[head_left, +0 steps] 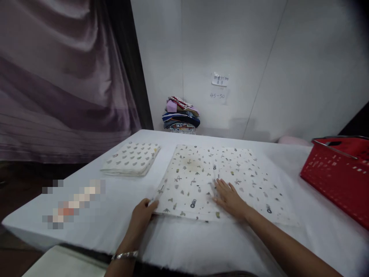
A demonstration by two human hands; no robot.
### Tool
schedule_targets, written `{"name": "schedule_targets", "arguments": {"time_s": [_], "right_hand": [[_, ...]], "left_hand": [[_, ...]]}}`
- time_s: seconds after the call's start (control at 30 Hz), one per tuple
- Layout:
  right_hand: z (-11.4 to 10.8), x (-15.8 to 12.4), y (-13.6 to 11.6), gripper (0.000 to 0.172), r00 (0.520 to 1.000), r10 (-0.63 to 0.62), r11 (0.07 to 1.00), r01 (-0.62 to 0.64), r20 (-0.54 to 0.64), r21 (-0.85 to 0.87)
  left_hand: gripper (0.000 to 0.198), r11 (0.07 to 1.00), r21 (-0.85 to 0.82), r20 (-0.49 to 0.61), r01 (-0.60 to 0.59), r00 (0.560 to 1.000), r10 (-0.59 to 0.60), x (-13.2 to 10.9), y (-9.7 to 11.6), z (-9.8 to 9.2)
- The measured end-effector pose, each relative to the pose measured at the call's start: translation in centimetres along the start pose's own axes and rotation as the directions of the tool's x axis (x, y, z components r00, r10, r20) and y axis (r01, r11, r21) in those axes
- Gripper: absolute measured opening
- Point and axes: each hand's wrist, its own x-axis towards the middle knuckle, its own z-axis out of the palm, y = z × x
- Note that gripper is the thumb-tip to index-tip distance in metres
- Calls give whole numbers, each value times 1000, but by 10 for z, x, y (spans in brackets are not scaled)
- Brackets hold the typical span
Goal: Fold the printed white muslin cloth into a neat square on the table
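Seen from beside the table (pixel 187 242), the printed cloth (pixel 187 181) lies spread flat across its middle; its long axis runs from nine o'clock to three o'clock, with a crease up the centre toward twelve. The left hand (pixel 142 215) is at the cloth's near corner, about seven o'clock of the sheet; its fingers are curled narrow and seem to pinch that corner, thumb on top. The right hand (pixel 229 198) lies wide and flat, palm down, fingers pointing toward eleven, just right of the crease; it presses and holds nothing. So the gripped corner is the left hand's alone, and most of the cloth stretches away from it toward two o'clock. A folded cloth (pixel 131 158) of similar print sits apart at ten o'clock; a stack of folded fabrics (pixel 181 115) stands against the wall at twelve; a red basket (pixel 337 173) sits at three o'clock.
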Motion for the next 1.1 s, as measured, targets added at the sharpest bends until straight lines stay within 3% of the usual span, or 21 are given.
{"name": "schedule_targets", "arguments": {"time_s": [0.13, 0.23, 0.4, 0.53, 0.63, 0.8, 1.0, 1.1], "right_hand": [[18, 12, 19, 74, 999, -3, 996, -2, -46, -94], [23, 8, 28, 67, 995, -46, 998, 41, -92, -51], [22, -17, 27, 52, 960, -81, 988, 113, -269, 105], [25, -49, 25, 39, 904, -227, 960, 271, -363, 76], [30, -69, 28, 35, 883, -275, 952, 306, -379, 22], [37, -89, 32, 37, 898, -251, 968, 243, -362, -68], [40, -94, 23, 40, 928, -249, 968, 233, -277, -90], [37, -87, 17, 36, 893, -290, 957, 275, -345, -93]], "left_hand": [[27, 999, 36, -1, -16, 1000, 16, -2, 3, 0], [25, 996, 78, -12, -32, 999, 33, -3, 3, 2], [22, 998, 66, -52, -24, 998, 27, -2, -2, 9], [24, 999, 22, -85, -39, 996, 41, -2, -8, 13], [26, 998, 21, -102, -60, 993, 62, 0, -12, 15], [25, 999, 18, -96, -49, 994, 50, 2, -10, 15], [24, 1000, -24, -88, 0, 996, -2, 0, -2, 13], [24, 1000, -13, -67, 22, 998, -23, -1, 1, 12]]}}
